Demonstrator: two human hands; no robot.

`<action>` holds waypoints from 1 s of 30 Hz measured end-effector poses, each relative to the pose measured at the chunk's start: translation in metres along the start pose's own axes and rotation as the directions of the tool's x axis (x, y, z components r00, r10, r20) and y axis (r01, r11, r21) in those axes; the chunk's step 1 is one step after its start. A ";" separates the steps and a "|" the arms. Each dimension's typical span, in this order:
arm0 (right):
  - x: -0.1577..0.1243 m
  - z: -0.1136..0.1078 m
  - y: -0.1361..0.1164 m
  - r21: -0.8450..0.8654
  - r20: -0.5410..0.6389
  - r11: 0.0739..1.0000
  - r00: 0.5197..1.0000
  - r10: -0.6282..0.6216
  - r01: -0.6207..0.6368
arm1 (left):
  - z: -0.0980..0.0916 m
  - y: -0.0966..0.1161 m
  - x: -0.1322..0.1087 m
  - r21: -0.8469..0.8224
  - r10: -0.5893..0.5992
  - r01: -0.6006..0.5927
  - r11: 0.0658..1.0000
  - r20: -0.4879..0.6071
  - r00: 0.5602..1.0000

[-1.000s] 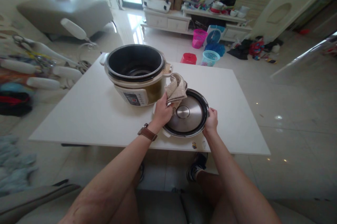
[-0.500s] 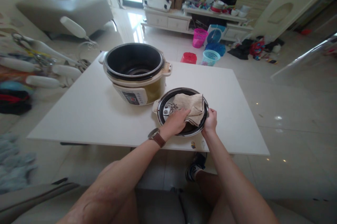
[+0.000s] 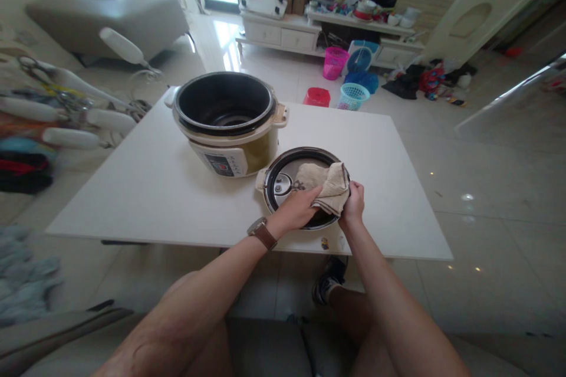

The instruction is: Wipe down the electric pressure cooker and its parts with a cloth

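A round lid [image 3: 283, 167] lies with its inner side up on the white table, right of the open cooker [image 3: 254, 150]. My left hand [image 3: 296, 210], with a watch at the wrist, is closed on a folded beige cloth [image 3: 329, 188] and presses it on the lid's inside, toward the right rim. The fingertips are partly under the cloth. My right hand [image 3: 354, 201] grips the lid's right edge, its fingers wrapped round the rim. The cooker's black inner pot [image 3: 225, 100] shows from above.
The white table [image 3: 132, 200] has small stickers near its front edge. White fan-like blades [image 3: 119, 46] stand past its left side. Beyond the far edge are a red stool [image 3: 317, 97] and plastic baskets [image 3: 352, 97].
The cloth has slid slightly to the right and down over the lid, bunching near the right rim. More of the lid's metal centre shows. My right hand has stayed at the edge.
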State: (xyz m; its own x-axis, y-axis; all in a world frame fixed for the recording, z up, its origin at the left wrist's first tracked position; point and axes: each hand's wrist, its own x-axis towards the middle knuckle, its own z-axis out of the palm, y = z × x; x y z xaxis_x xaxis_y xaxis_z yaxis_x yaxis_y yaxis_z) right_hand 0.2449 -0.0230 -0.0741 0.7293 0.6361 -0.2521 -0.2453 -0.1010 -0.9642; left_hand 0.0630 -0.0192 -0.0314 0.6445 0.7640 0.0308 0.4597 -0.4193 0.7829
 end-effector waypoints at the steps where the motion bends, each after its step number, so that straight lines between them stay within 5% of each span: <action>1: 0.000 -0.001 0.000 -0.009 -0.003 1.000 1.000 -0.002 0.002 | 0.000 0.000 0.000 -0.027 0.004 -0.004 1.000 0.006 1.000; 8: 0.001 -0.001 -0.001 -0.039 -0.015 0.999 1.000 0.002 -0.002 | -0.001 -0.003 0.001 -0.140 0.006 -0.006 0.990 0.003 1.000; 30: 0.006 -0.003 0.005 -0.045 0.012 0.999 1.000 -0.017 0.018 | 0.000 -0.005 0.002 -0.121 0.012 -0.012 0.993 -0.002 1.000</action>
State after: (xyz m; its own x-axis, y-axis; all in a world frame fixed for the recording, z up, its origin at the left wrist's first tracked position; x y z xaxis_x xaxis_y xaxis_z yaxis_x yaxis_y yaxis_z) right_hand 0.2497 -0.0216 -0.0808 0.7253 0.6472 -0.2346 -0.2032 -0.1242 -0.9712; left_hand 0.0619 -0.0157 -0.0356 0.6489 0.7598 0.0412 0.3747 -0.3662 0.8518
